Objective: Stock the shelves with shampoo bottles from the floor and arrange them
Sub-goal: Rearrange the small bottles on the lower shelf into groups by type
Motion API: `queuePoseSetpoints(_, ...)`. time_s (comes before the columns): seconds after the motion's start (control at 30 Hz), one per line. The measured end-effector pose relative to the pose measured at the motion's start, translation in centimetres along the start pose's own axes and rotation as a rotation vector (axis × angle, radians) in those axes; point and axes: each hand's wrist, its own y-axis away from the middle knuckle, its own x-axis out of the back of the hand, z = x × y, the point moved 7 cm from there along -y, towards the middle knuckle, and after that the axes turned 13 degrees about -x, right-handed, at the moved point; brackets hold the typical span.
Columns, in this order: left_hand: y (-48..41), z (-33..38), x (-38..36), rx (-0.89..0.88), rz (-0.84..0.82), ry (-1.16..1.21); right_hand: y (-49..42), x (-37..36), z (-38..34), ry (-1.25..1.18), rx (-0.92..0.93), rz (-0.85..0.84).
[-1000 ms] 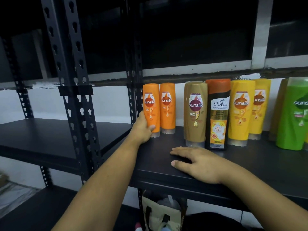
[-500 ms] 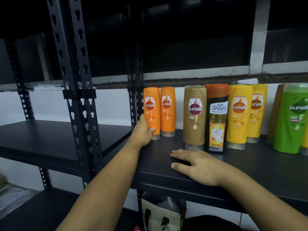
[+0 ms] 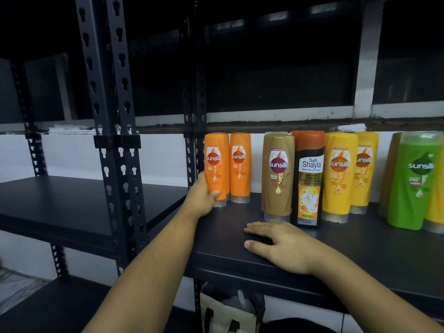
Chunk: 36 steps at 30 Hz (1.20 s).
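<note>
Standing upright at the left end of the shelf, the orange bottle is gripped low down by the left hand; its fingers curl round it from 9 o'clock, thumb across the front just above the clear cap. A second orange bottle stands just beside it at 3 o'clock. Farther toward 3 o'clock stand a brown bottle, a black bottle, yellow bottles and a green bottle. The right hand lies flat on the shelf at 5 o'clock of the held bottle, fingers straight, holding nothing. A bag shows below the shelf.
</note>
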Motion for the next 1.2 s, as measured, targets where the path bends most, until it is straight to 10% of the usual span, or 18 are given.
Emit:
queuePoseSetpoints(0.63,2.4,0.2,-0.2,0.12,-0.183,-0.266,-0.1,0.3,0.1,-0.025,-0.037,0.052)
queuePoseSetpoints(1.2,12.2,16.7,-6.2,-0.335,-0.589,-0.248,8.4,4.0,7.0,0.142,-0.203,0.13)
